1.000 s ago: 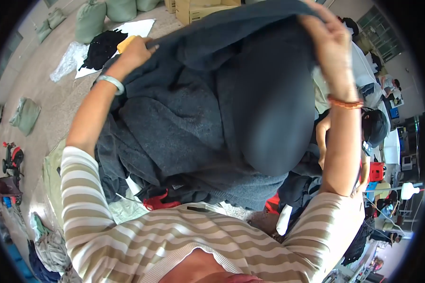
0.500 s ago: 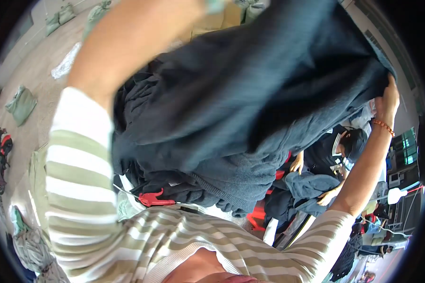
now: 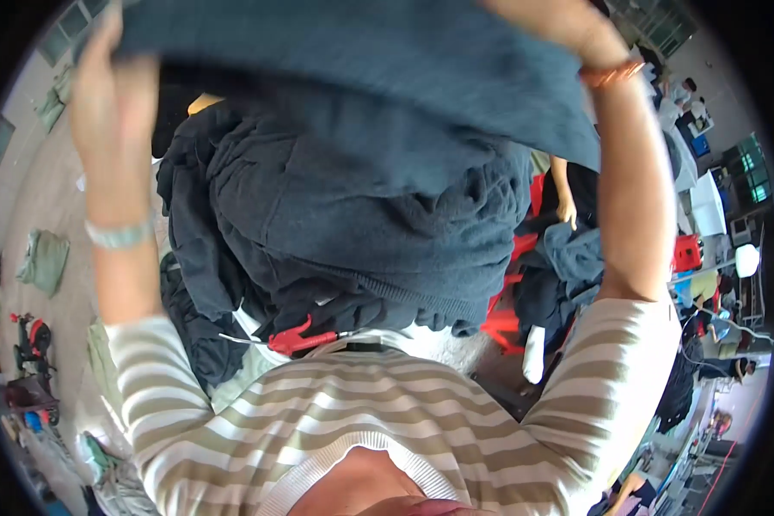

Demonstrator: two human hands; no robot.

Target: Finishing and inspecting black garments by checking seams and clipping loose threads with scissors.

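Observation:
A dark blue-grey garment (image 3: 361, 60) is stretched across the top of the view, raised above a heap; its exact kind cannot be told. My left hand (image 3: 116, 103), blurred, grips its left edge, with a pale band on the wrist. On the other side my right hand (image 3: 555, 21) holds the upper right part, and its fingertips are partly cut off by the frame. A reddish bead bracelet circles that wrist. Below the garment lies a large heap of dark knitted clothes (image 3: 361, 224), its far side hidden by the raised cloth.
A red air blow gun (image 3: 301, 337) lies between the heap and my body. To the right, a co-worker's hand (image 3: 566, 211) hangs over dark cloth (image 3: 568, 267) beside red plastic (image 3: 503, 327). Green-grey sacks (image 3: 43, 261) and a red-black scooter (image 3: 33, 340) stand on the floor at left.
My left arm has swung left and down, bringing its hand into view. My right hand has moved up and left. The garment is now spread wide and higher, uncovering more of the heap.

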